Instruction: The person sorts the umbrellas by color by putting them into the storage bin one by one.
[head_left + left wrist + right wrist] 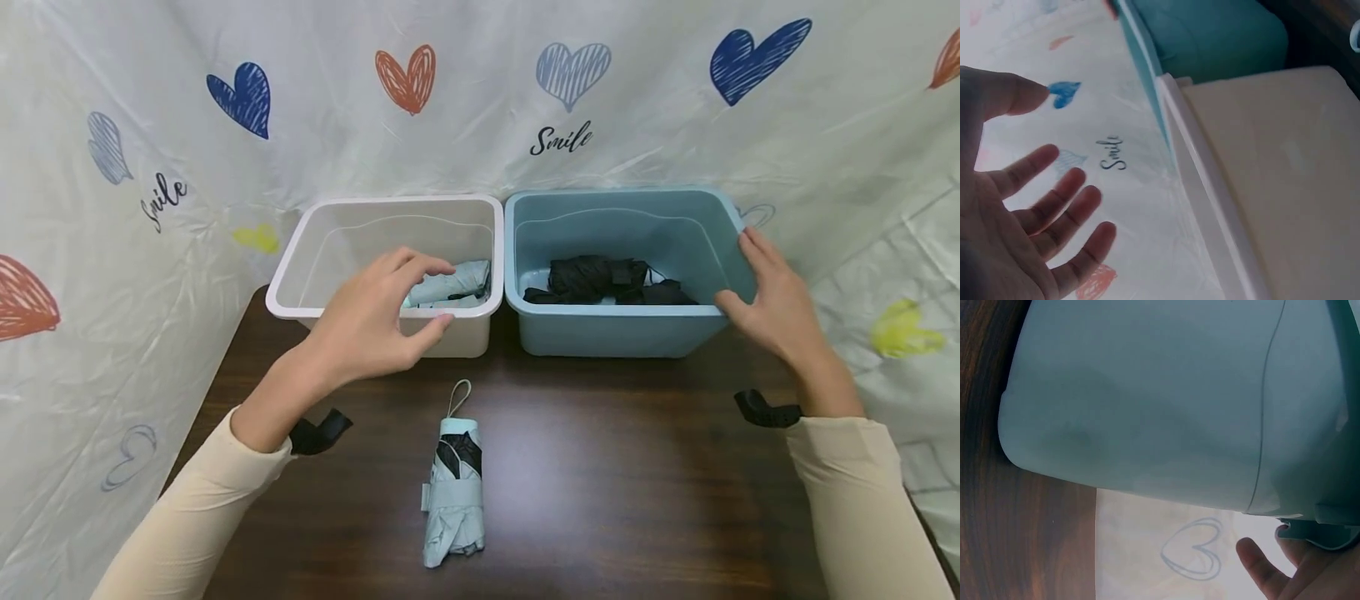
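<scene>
My left hand (375,321) hovers over the front rim of a white storage bin (300,312), thumb and fingers spread apart with nothing between them. Inside that bin lie light-blue folded umbrellas (457,282), partly hidden by the hand. My right hand (776,304) grips the right rim of a blue storage bin (607,333), thumb over the front corner and fingers along the side. Black folded umbrellas (592,279) lie in the blue bin. On the table in front, a pale-blue folded umbrella (455,496) rests with its strap loop pointing toward the bins.
The two bins stand side by side at the back of a dark wooden table (600,467). Behind and around it hangs a white sheet (480,158) printed with hearts and words. A black band (765,410) is on each wrist.
</scene>
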`<state>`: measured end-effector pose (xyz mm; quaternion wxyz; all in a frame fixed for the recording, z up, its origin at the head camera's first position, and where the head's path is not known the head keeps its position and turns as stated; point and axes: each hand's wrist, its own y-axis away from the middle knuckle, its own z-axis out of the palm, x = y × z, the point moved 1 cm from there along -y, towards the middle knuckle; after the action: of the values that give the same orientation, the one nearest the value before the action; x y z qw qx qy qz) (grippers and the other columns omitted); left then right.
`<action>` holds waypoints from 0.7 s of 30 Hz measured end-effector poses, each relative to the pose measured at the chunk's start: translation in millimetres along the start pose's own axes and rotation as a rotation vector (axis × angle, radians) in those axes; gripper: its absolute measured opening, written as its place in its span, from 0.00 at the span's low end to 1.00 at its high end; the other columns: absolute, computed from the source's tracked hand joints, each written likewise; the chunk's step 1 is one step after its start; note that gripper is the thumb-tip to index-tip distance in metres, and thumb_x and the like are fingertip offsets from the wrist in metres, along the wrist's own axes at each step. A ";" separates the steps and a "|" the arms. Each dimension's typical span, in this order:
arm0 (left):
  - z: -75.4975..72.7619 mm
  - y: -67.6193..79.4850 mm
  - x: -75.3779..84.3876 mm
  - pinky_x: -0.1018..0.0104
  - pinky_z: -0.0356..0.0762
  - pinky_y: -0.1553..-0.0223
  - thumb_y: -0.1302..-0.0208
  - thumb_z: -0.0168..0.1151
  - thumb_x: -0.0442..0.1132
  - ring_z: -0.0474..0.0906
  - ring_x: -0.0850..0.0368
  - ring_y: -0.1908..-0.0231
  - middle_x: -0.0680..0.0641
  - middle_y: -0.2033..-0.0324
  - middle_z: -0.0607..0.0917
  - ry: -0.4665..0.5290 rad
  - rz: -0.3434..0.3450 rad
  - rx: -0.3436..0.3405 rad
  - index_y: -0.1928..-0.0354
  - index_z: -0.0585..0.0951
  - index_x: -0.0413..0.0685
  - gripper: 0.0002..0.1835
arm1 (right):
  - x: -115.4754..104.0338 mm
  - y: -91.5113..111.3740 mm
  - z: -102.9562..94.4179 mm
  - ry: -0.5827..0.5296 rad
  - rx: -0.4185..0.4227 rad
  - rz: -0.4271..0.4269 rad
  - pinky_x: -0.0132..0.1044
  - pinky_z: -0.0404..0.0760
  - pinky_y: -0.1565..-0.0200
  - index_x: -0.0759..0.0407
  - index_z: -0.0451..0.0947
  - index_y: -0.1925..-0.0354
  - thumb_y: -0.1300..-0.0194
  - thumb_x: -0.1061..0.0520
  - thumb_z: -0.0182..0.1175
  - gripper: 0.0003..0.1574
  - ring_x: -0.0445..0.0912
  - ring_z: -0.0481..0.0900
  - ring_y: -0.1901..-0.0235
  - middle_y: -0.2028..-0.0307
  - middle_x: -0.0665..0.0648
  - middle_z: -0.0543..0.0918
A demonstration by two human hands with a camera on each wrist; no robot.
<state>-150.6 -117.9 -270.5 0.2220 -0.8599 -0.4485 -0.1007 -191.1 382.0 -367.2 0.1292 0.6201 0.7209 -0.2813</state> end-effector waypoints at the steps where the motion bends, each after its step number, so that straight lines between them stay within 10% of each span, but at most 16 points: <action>1: -0.1 5.9 0.0 0.54 0.82 0.49 0.34 0.69 0.52 0.81 0.53 0.46 0.51 0.41 0.83 0.006 -0.016 0.002 0.35 0.81 0.54 0.27 | -0.5 -0.1 0.8 0.000 -0.001 -0.002 0.78 0.55 0.27 0.66 0.49 0.16 0.35 0.53 0.55 0.54 0.73 0.51 0.19 0.16 0.69 0.51; 21: 51.9 93.4 -3.0 0.48 0.80 0.40 0.34 0.71 0.51 0.80 0.51 0.40 0.51 0.38 0.83 0.070 -0.152 0.004 0.32 0.79 0.55 0.29 | -3.4 -5.0 -0.1 0.074 -0.060 0.049 0.80 0.60 0.37 0.62 0.45 0.15 0.32 0.50 0.51 0.54 0.78 0.56 0.24 0.15 0.67 0.49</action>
<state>-77.5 -142.1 -344.6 0.2309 -0.8189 -0.5046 -0.1465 -195.2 379.0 -364.0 0.1279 0.6435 0.7177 -0.2331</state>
